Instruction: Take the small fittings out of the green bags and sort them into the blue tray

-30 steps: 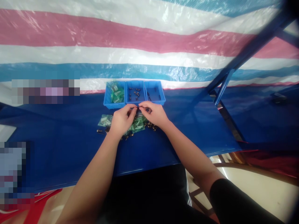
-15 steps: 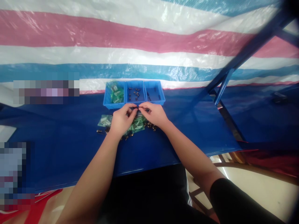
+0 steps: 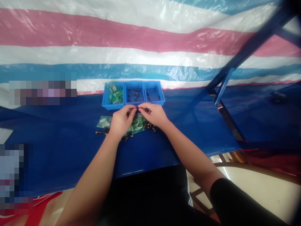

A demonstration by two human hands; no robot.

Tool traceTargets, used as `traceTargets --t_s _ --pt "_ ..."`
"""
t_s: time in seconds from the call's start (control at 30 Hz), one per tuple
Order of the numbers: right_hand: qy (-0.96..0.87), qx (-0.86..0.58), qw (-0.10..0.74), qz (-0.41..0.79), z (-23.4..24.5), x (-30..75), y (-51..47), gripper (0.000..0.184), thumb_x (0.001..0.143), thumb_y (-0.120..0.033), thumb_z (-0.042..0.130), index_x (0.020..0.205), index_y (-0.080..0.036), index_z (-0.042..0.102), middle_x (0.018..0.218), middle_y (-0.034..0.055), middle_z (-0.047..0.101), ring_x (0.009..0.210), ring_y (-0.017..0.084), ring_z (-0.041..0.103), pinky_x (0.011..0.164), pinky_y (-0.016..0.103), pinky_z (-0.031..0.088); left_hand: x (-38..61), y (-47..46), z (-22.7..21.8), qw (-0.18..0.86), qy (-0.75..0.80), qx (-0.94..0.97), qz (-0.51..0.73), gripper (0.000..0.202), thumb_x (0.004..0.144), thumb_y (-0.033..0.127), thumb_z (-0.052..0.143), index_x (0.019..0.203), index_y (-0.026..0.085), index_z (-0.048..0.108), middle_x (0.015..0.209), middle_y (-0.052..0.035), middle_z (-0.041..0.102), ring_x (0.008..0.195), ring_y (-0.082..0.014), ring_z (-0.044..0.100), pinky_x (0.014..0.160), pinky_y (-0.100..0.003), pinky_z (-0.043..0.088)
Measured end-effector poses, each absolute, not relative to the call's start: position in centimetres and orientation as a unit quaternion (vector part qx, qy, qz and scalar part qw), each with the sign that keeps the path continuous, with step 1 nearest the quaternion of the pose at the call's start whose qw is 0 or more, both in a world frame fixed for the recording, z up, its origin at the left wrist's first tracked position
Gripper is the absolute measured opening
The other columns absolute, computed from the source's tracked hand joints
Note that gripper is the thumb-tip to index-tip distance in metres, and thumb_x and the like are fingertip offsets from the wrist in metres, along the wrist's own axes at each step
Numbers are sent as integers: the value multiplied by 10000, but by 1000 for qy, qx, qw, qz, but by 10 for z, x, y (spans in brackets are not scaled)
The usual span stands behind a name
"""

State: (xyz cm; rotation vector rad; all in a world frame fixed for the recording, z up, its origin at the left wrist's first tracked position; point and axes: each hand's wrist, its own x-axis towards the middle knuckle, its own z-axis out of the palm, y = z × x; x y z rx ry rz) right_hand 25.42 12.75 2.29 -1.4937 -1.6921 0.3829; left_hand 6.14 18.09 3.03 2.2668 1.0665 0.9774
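Observation:
My left hand (image 3: 122, 121) and my right hand (image 3: 154, 114) meet fingertip to fingertip over the blue table (image 3: 70, 147), both pinched on a small dark part (image 3: 138, 108) held between them. Under the hands lies a heap of green packets (image 3: 137, 125) and small dark parts (image 3: 151, 127). Just beyond stand three joined blue bins: the left bin (image 3: 107, 102) holds green packets, the middle bin (image 3: 135, 92) holds several small dark parts, the right bin (image 3: 154, 92) holds a few dark pieces.
A lone green packet (image 3: 104, 121) and a stray dark part (image 3: 98, 133) lie left of the heap. A striped plastic sheet (image 3: 141, 44) hangs behind the table. A blue metal frame (image 3: 225, 78) slants at the right. Blurred patches cover spots at the left.
Hands keep the same pinched pose on the small part; the whole view has shifted slightly left and down.

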Motion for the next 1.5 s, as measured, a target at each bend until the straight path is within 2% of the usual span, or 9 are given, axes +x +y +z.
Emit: traceTargets --t_s 0.23,0.57,0.73,0.9,1.17,1.5 --pt "-663 -600 419 156 28 254 126 251 1007 -370 617 1139 -232 780 1058 34 822 847 169 756 827 287 585 58 183 32 232 379 818 365 205 988 345 635 1085 198 740 682 27 627 582 -112 533 658 -242 453" --pt "-675 -587 422 149 24 254 128 268 1006 -352 611 1186 -234 771 1073 35 814 880 163 755 818 276 583 58 181 30 223 397 820 348 257 1025 394 566 1092 193 712 696 21 648 557 -113 541 615 -246 409" --pt "-674 -600 404 150 27 254 128 253 1014 -345 602 1145 -233 787 1067 33 820 870 169 749 791 279 574 58 181 30 232 397 820 341 295 1038 429 539 1093 194 709 711 9 668 589 -125 582 631 -249 428" --pt "-668 -605 407 147 28 254 127 256 1007 -361 613 1143 -236 790 1072 31 822 857 168 750 807 283 576 59 180 32 239 393 817 349 288 1015 413 586 1171 197 698 702 18 679 585 -121 580 644 -244 443" --pt "-671 -604 396 168 32 254 125 252 1002 -349 623 1154 -235 789 1056 34 820 881 174 752 839 288 579 59 180 32 228 389 818 358 247 1003 372 589 1111 199 728 697 16 661 570 -114 547 636 -241 445" --pt "-688 -584 404 148 29 254 128 239 1001 -290 620 1148 -225 796 1137 41 814 938 180 748 880 304 577 59 179 33 226 398 819 347 265 1017 395 570 1087 196 730 703 10 658 591 -121 562 648 -245 446"
